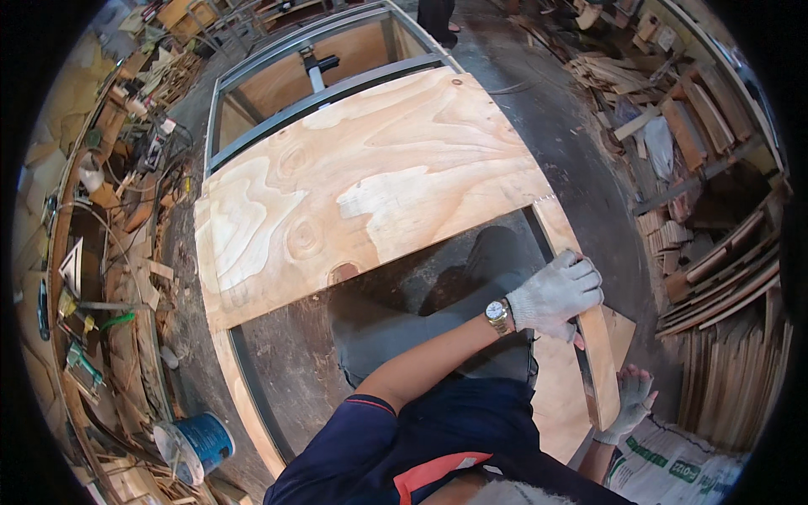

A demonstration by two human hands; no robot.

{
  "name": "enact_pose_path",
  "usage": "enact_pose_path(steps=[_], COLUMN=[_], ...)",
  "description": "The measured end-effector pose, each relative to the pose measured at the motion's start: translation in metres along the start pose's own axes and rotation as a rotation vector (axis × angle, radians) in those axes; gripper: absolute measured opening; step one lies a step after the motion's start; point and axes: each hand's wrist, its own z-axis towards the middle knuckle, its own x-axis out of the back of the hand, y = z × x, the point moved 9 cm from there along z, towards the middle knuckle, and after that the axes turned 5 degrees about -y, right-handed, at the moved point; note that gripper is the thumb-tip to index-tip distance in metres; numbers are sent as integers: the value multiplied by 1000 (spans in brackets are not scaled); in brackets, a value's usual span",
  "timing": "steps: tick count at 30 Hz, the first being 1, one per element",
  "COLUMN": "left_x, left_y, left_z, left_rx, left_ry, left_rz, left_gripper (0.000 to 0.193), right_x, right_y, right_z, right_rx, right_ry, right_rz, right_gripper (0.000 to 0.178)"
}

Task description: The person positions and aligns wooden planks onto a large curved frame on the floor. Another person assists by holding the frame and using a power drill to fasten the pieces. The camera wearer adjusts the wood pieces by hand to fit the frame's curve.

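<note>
My left hand (555, 295), in a white knit glove with a wristwatch (497, 316) at the wrist, is closed over a pale wooden strip (600, 370) along the right side of a metal frame. Its fingers lap over the strip's top and outer edge. My right hand (631, 404), in a fingertip-less glove, is just outside the strip's near end. Its bare fingertips are apart and slightly curled; the strip hides part of the hand. A large plywood sheet (404, 168) covers the frame's middle. Another plywood piece (560, 396) shows below the strip.
Beyond the sheet, the metal frame (337, 88) holds a dark power tool (320, 63). A blue bucket (204, 442) stands at lower left, near a cluttered bench. Wood offcuts (724, 370) are stacked at right, by a white printed sack (673, 463). Someone's legs (436, 18) show at the far side.
</note>
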Motion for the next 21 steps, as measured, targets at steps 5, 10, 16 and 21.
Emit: enact_pose_path(steps=[5, 10, 16, 21], left_x=[-3, -6, -7, -9], left_y=[0, -2, -2, -3], left_z=[-1, 0, 0, 0], left_rx=[-14, -6, -5, -2], left_ry=[-2, -38, -34, -19], left_rz=[5, 7, 12, 26], left_gripper=[78, 79, 78, 77], right_x=[-7, -7, -5, -9], right_y=[2, 0, -1, -1], right_z=[0, 0, -1, -2], right_rx=[-29, -21, -15, -9], right_ry=[-17, -4, 26, 10], right_rz=[42, -56, -54, -49], right_gripper=[49, 50, 53, 53])
